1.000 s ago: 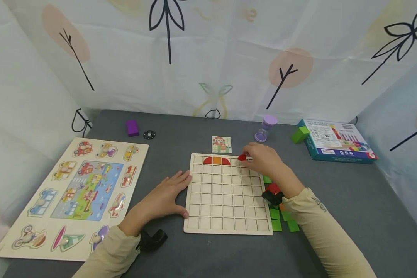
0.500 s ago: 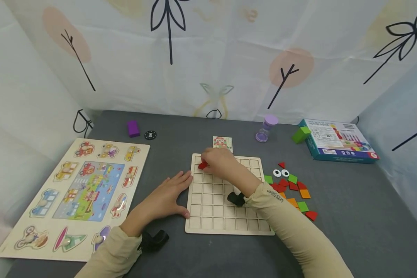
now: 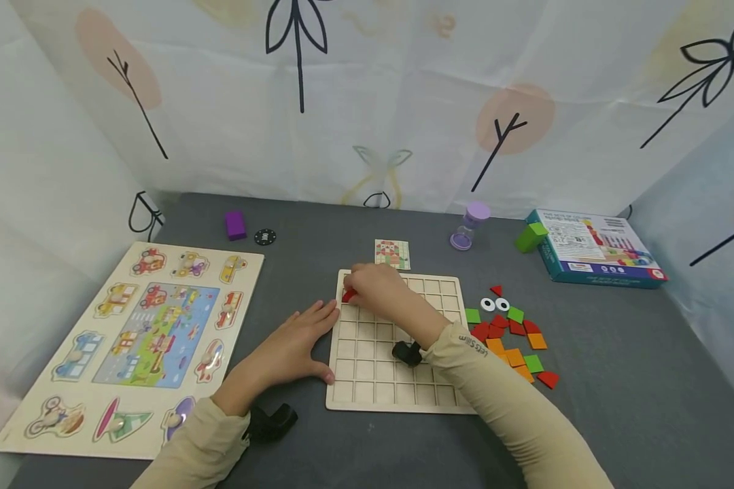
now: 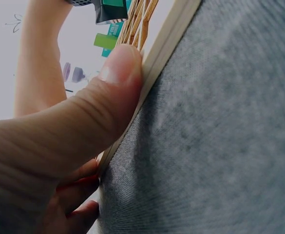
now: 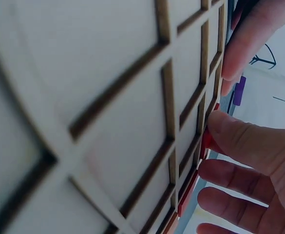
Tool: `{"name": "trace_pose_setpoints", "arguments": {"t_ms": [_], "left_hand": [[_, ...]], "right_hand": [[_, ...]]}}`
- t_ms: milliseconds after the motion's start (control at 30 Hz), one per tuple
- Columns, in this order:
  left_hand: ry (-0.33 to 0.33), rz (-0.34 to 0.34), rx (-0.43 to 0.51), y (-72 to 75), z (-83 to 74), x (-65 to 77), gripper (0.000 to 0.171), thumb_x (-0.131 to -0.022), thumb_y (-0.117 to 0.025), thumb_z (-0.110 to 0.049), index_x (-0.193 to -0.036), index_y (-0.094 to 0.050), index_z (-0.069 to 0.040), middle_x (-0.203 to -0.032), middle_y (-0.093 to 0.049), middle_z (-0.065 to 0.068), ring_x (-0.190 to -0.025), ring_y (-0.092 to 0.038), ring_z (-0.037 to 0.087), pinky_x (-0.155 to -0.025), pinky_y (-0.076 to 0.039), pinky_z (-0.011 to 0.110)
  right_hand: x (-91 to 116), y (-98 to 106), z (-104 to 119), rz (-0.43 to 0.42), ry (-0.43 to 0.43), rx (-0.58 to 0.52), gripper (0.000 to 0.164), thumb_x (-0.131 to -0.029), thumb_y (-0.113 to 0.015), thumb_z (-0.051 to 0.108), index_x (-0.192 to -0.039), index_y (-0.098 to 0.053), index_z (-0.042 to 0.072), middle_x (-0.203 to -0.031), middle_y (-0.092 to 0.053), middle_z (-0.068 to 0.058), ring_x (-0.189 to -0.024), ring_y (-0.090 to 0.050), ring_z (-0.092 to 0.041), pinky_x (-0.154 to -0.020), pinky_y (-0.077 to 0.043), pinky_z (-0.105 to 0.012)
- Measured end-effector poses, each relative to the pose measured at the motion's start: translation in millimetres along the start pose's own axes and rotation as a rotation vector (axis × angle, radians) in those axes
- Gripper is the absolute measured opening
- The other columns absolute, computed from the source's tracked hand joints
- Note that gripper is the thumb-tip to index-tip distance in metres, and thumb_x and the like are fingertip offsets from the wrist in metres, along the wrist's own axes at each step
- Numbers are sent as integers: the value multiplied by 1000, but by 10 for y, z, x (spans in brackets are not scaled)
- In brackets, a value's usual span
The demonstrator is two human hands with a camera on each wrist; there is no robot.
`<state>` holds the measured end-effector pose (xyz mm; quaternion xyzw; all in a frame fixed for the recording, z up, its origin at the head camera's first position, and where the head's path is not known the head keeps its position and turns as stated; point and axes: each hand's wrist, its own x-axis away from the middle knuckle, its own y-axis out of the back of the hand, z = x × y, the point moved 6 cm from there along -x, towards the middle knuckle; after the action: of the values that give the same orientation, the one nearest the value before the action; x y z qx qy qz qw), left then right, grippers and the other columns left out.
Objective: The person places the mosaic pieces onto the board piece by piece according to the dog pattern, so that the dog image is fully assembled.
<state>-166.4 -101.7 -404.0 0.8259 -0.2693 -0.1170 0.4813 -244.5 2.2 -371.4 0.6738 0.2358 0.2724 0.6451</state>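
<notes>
A wooden grid board [image 3: 367, 392] lies on the grey table. My left hand [image 3: 290, 348] rests against its left edge with fingers spread, the thumb [image 4: 118, 78] touching the rim in the left wrist view. At the top left corner of the grid, my right hand [image 3: 382, 292] pinches a small red tile [image 3: 348, 296] between thumb and fingers. In the right wrist view that red tile [image 5: 209, 141] sits low at the grid; whether it lies flat in a cell cannot be told. A red piece [image 5: 185, 197] and an orange one are farther along; my hand covers them in the head view.
Loose red, green and orange tiles [image 3: 514, 357] and two white eye discs [image 3: 487, 304] lie right of the board. A picture card [image 3: 393, 254] is behind it. A vehicle puzzle [image 3: 231, 353], purple block [image 3: 235, 225], sand timer [image 3: 469, 225], green block [image 3: 531, 237] and box [image 3: 596, 248] stand around.
My right hand has carried the red tile from the grid's top right to its top left corner, uncovering the loose tiles. My left hand stays at the board's edge.
</notes>
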Motion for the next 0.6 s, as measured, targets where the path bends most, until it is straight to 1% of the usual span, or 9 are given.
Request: {"name": "trace_pose_setpoints", "arguments": {"t_ms": [133,200,300,400,467,533,600], "left_hand": [[3,3,3,-8,-9,-5,101,-58,-78,-44,-139,-30,-5,-146,-22,8,-135,-16,29,-102,-18,56],[7,3,-1,-15,-8,-9,101,-58,-78,-44,-138,-30,-5,-146,-22,8,-135,-16,29,-102,-18,56],[8,1,1,-22,0,-9,102,-57,-78,-44,-138,-30,-5,-146,-22,8,-135,-16,29,-102,-18,56],[6,-1,6,-21,0,-7,102,-57,-78,-44,-138,-30,-5,-146,-22,8,-135,-16,29,-103,-18,55],[7,-1,11,-18,-6,-5,102,-57,-78,-43,-138,-30,-5,-146,-22,8,-135,-16,29,-103,-18,55],[8,-2,16,-12,-11,-3,102,-57,-79,-42,-138,-30,-5,-146,-22,8,-135,-16,29,-103,-17,54],[7,-1,17,-7,-13,-3,101,-58,-79,-41,-139,-30,-5,-146,-22,8,-135,-15,29,-104,-17,54]], "right_hand": [[30,5,0,3,0,-4,13,-81,-64,28,-91,-68,20,-84,-58,4,-71,-55,-8,-61,-47,-26],[61,27,-22,7,-13,-16,17,-80,-65,29,-95,-68,21,-87,-59,5,-74,-57,-8,-63,-47,-26],[167,105,-103,-3,-31,-57,22,-80,-65,28,-100,-67,20,-93,-60,4,-77,-58,-9,-64,-48,-27],[344,196,-276,-28,-72,-127,26,-80,-66,27,-104,-66,17,-98,-61,2,-79,-59,-12,-66,-48,-29],[503,246,-434,-42,-115,-171,27,-80,-66,26,-105,-65,17,-98,-61,1,-80,-58,-13,-66,-48,-31],[687,287,-609,-71,-159,-214,29,-79,-67,24,-107,-64,16,-99,-61,-1,-83,-58,-15,-67,-48,-32],[887,311,-788,-93,-208,-233,30,-79,-67,23,-108,-64,16,-100,-60,0,-87,-57,-16,-69,-48,-33]]}}
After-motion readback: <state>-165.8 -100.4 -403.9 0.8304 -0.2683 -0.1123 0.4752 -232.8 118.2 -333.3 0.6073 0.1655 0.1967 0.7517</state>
